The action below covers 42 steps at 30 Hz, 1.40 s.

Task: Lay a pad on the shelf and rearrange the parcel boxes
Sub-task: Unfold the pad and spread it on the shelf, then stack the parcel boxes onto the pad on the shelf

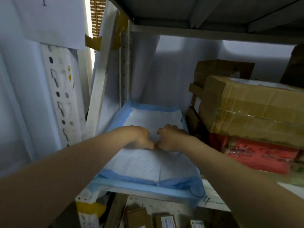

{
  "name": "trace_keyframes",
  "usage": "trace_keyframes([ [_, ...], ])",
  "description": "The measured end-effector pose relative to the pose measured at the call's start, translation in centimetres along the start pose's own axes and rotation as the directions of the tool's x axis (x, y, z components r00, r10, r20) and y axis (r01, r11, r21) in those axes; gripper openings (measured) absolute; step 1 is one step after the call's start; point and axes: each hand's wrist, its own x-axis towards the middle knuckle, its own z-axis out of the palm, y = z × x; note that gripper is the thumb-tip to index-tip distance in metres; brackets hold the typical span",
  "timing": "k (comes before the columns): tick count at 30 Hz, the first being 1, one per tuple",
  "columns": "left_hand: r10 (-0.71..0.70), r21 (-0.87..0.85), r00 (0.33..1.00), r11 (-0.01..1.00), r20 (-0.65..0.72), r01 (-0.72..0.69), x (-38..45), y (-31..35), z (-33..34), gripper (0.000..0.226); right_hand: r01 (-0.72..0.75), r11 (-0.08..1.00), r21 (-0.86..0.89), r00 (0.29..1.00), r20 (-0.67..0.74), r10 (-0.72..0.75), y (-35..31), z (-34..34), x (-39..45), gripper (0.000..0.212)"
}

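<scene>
On the shelf, both hands (left, right) pinch the pad.

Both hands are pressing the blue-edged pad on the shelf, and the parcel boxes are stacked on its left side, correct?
Not quite. The head view shows the parcel boxes stacked on the right side of the shelf, not the left. The rest holds: the left hand and right hand are both on the blue-edged pad.

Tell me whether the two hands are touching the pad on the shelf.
Touching. The head view shows the left hand and the right hand side by side, pressed down on the white middle of the pad, which creases beneath them.
</scene>
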Motion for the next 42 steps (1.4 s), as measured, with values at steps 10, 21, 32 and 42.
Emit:
trace_keyframes([
  [10,-0.013,-0.159,1.0,0.987,0.022,0.016,-5.1,0.7,2.3,0.094,0.056,0.998,-0.001,0.996,-0.07,-0.056,0.1,0.6,-6.1,0.042],
  [21,-0.076,-0.995,0.995,-0.068,-0.065,-0.07,-9.9,7.7,-4.0,0.085,0.432,0.899,-0.072,0.547,-0.771,-0.325,4.8,0.7,-18.4,0.018],
  [32,0.013,-0.998,1.0,-0.057,-0.014,-0.014,-11.6,14.9,-8.1,0.117,0.364,0.596,0.716,0.343,-0.698,0.629,13.3,-1.8,-24.1,0.025],
  [42,0.008,-0.995,0.996,-0.047,-0.088,-0.087,-13.3,16.5,-7.1,0.046,0.26,-0.075,0.963,0.818,-0.179,0.546,15.0,-6.0,-26.2,0.058],
])
